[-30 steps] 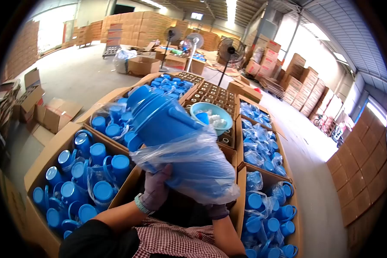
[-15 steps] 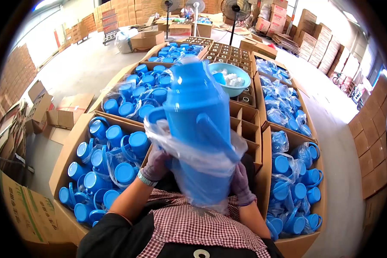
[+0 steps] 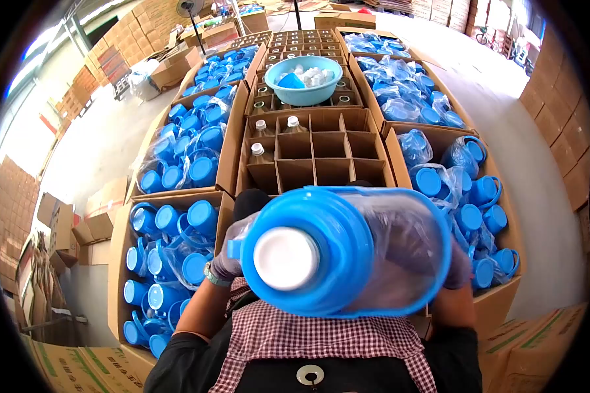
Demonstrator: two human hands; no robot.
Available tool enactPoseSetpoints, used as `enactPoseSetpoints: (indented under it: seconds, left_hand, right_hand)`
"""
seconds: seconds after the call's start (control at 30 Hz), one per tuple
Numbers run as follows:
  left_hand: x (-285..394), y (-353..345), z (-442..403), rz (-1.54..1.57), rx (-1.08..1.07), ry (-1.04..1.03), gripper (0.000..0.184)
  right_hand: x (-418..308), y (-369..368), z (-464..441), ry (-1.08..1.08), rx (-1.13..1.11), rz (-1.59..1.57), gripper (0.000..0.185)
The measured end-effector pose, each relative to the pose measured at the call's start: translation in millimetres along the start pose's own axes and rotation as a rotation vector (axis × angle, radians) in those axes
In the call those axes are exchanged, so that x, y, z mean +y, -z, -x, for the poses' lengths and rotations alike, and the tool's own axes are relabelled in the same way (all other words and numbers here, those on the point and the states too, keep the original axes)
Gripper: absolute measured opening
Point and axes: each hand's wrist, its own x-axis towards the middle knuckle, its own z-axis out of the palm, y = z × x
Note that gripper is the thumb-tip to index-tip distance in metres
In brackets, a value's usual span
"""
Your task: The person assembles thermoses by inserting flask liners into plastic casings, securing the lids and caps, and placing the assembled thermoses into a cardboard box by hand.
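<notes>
Grasping the left side of a blue plastic flask (image 3: 339,252), the grey-gloved left hand (image 3: 227,259) is hiding its fingertips behind the wall; the grey-gloved right hand (image 3: 461,265) is sitting partly behind clear plastic film (image 3: 400,226), so whether its fingers are grasping cannot be told; the flask is pointing its round white cap (image 3: 283,257) toward the camera, in front of the checked apron (image 3: 308,333). Beyond it, three white-capped bottles (image 3: 260,156) are standing in left-hand cells of a brown cardboard divided carton (image 3: 296,175); blue handled plastic vessels (image 3: 193,268) are filling side cartons. Judged by state, this flask is already carrying its cap; film is not covering that end; many vessels are remaining boxed. Compared with half a second earlier, the flask is presenting its end instead of its side; the bottles are now showing.
</notes>
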Motion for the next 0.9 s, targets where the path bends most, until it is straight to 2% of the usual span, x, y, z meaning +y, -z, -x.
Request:
enactPoseSetpoints:
  seconds: [0.07, 0.17, 0.27, 0.3, 0.33, 0.4, 0.47, 0.53, 0.57, 0.6, 0.63, 0.7, 0.73, 0.77, 0.8, 0.83, 0.87, 0.9]
  left_hand:
    - [8, -10, -1, 0.028, -0.071, 0.070, 0.083]
    - [51, -43, -23, 0.053, -0.136, 0.063, 0.080]
    - [83, -62, -33, -0.275, -0.212, -0.143, 0.081]
    - [96, -65, -32, -0.479, -0.227, -0.232, 0.080]
    - [101, -62, -35, -0.506, -0.365, -0.248, 0.085]
    - [100, -66, -29, -0.239, -0.267, -0.085, 0.087]
    - [82, -54, -32, -0.150, -0.224, -0.092, 0.083]
    - [63, -57, -41, -0.252, -0.180, -0.160, 0.079]
    - [57, -56, -48, -0.433, -0.202, -0.235, 0.078]
    - [62, -62, -57, -0.655, -0.221, -0.222, 0.079]
    - [45, -60, -73, -0.680, -0.275, -0.362, 0.079]
    - [47, -78, -104, -0.674, -0.435, -0.270, 0.074]
    - [45, -86, -122, -0.765, -0.545, -0.380, 0.070]
    - [31, -90, -142, -0.745, -0.598, -0.427, 0.057]
    - [16, -97, -153, -0.865, -0.590, -0.543, 0.057]
    - [40, -121, -172, -1.164, -0.733, -0.537, 0.054]
    - [45, -143, -185, -1.352, -0.760, -0.564, 0.050]
    - [41, -155, -197, -1.269, -0.742, -0.581, 0.043]
  right_hand:
    - [-36, 25, -11, 0.054, -0.059, 0.050, 0.081]
    - [-83, 54, -27, 0.174, -0.098, 0.125, 0.084]
    - [-112, 64, -35, 0.225, -0.137, 0.146, 0.086]
    - [-115, 63, -36, 0.219, -0.145, 0.144, 0.087]
    - [-114, 62, -37, 0.203, -0.145, 0.144, 0.087]
    - [-109, 60, -30, 0.161, -0.128, 0.135, 0.089]
    - [-103, 54, -30, 0.126, -0.096, 0.120, 0.091]
    - [-97, 48, -20, 0.094, -0.042, 0.109, 0.092]
    - [-95, 45, -17, 0.082, -0.019, 0.108, 0.093]
    - [-92, 44, -13, 0.071, 0.007, 0.111, 0.094]
    - [-89, 43, -8, 0.057, 0.044, 0.108, 0.094]
    - [-85, 42, 12, 0.036, 0.144, 0.103, 0.096]
    - [-86, 44, 24, 0.021, 0.209, 0.099, 0.097]
    - [-88, 45, 35, 0.006, 0.293, 0.097, 0.098]
    - [-89, 45, 42, -0.020, 0.367, 0.078, 0.094]
    - [-90, 45, 49, -0.046, 0.441, 0.057, 0.091]
    - [-82, 51, 58, -0.029, 0.493, 0.098, 0.095]
    - [-73, 43, 71, -0.060, 0.574, 0.047, 0.098]
